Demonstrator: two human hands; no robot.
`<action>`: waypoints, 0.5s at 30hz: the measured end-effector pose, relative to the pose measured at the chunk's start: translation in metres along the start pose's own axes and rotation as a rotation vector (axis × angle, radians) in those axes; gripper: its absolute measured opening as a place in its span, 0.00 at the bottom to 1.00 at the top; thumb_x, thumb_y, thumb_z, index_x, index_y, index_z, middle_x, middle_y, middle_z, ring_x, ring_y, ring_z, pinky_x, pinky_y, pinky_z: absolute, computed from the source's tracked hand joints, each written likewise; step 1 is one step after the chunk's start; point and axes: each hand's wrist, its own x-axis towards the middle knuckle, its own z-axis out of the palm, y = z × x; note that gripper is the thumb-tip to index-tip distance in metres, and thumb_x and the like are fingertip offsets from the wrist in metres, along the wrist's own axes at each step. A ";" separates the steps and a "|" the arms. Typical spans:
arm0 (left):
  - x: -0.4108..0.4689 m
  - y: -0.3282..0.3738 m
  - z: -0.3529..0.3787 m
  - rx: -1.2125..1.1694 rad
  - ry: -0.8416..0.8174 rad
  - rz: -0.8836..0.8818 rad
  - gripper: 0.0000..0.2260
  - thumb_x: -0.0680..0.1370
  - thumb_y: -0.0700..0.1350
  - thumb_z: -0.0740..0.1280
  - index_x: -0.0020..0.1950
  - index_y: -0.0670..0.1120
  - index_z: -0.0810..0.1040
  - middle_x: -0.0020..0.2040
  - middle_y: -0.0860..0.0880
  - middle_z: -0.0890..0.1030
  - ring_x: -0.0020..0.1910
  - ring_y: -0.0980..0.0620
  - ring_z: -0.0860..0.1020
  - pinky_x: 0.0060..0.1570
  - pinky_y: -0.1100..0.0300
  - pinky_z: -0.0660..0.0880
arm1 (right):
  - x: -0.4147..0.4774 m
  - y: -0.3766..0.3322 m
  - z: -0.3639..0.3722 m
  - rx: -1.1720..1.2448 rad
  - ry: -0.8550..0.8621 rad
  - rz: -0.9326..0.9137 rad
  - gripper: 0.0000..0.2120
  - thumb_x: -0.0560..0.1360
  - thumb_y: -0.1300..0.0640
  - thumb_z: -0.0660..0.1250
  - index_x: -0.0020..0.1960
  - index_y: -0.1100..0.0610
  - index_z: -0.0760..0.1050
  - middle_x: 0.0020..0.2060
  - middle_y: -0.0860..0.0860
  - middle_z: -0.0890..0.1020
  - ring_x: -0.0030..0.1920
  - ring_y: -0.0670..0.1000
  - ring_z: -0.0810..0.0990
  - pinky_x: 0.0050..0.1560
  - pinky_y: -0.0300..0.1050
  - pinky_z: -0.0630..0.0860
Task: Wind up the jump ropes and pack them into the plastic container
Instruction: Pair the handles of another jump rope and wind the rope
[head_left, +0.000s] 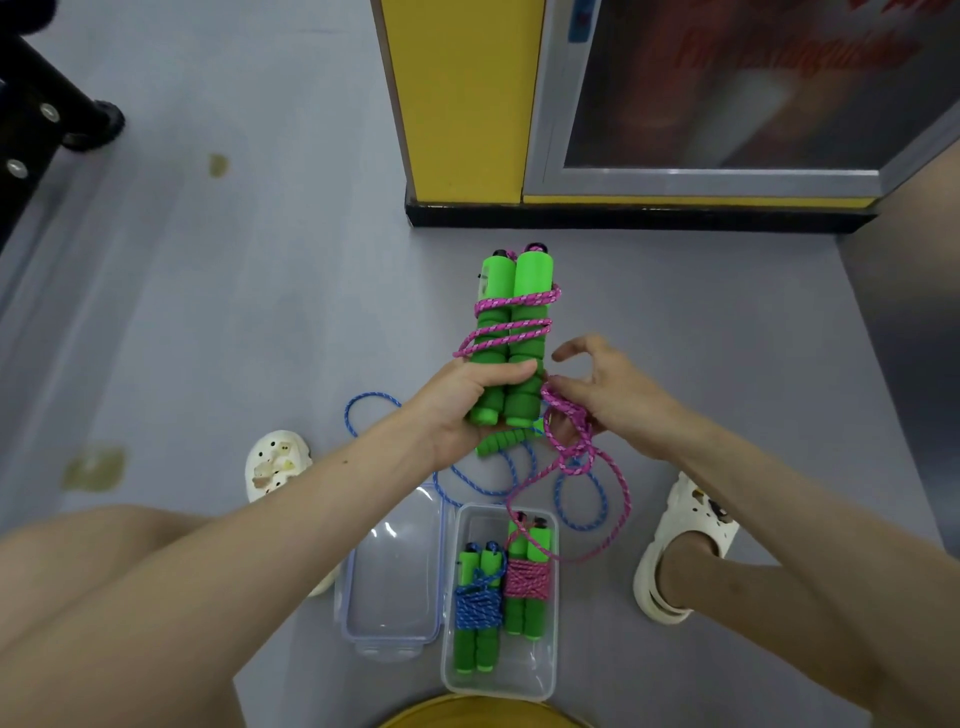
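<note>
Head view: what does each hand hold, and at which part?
The left hand grips the two green handles near their lower ends. The right hand pinches the loose pink rope just beside them.

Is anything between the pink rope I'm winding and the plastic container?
The container is open. A blue bundle and a pink bundle lie inside, and the loose pink rope crosses its far rim.
</note>
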 end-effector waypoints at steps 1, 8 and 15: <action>0.000 -0.001 0.001 -0.005 -0.014 -0.002 0.10 0.72 0.37 0.69 0.52 0.43 0.81 0.48 0.44 0.83 0.44 0.48 0.82 0.45 0.55 0.80 | -0.001 -0.001 0.001 -0.029 -0.007 -0.013 0.12 0.79 0.57 0.63 0.59 0.54 0.64 0.29 0.55 0.82 0.27 0.51 0.81 0.30 0.44 0.79; -0.001 0.006 -0.001 -0.040 0.004 0.073 0.09 0.69 0.36 0.69 0.48 0.42 0.80 0.42 0.46 0.84 0.41 0.50 0.82 0.40 0.59 0.81 | 0.001 0.000 -0.003 0.207 0.040 0.050 0.06 0.82 0.62 0.56 0.57 0.55 0.68 0.33 0.57 0.82 0.29 0.51 0.82 0.32 0.45 0.79; -0.003 0.012 -0.007 -0.019 0.137 0.137 0.10 0.71 0.34 0.69 0.51 0.43 0.80 0.44 0.46 0.83 0.43 0.51 0.82 0.42 0.59 0.79 | 0.004 0.002 -0.015 0.412 0.315 0.086 0.07 0.82 0.66 0.54 0.56 0.58 0.69 0.34 0.57 0.78 0.33 0.56 0.80 0.30 0.44 0.78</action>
